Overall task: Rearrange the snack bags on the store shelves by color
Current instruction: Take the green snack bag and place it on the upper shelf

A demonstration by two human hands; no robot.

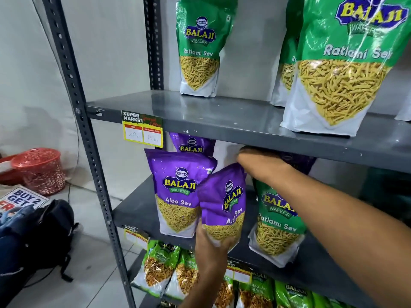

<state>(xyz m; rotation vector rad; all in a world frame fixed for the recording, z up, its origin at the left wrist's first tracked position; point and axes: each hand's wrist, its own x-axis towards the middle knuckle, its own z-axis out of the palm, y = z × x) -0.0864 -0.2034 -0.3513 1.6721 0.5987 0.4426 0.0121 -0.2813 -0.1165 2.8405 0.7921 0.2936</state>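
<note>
At center frame, my left hand [211, 243] grips the bottom of a tilted purple Aloo Sev bag [224, 205] while my right hand [255, 162] pinches its top corner. It hangs over the middle shelf [133, 210], between an upright purple Aloo Sev bag [178, 192] and a green Ratlami Sev bag [278, 223].

Grey metal shelving [222, 112], dark perforated uprights [73, 90]. Ratlami Sev bags [199, 47] green on top, white base, yellow sev print, blue-yellow logo. Aloo Sev bags [180, 192] purple on top, white base, same yellow sev. Lower-shelf bags [160, 263] light green with brown-yellow mix. Price label [142, 128] yellow, black header, red-bordered white boxes. Red mesh basket [40, 170]. Dark navy backpack [46, 236]. Pale grey wall [26, 63].
</note>
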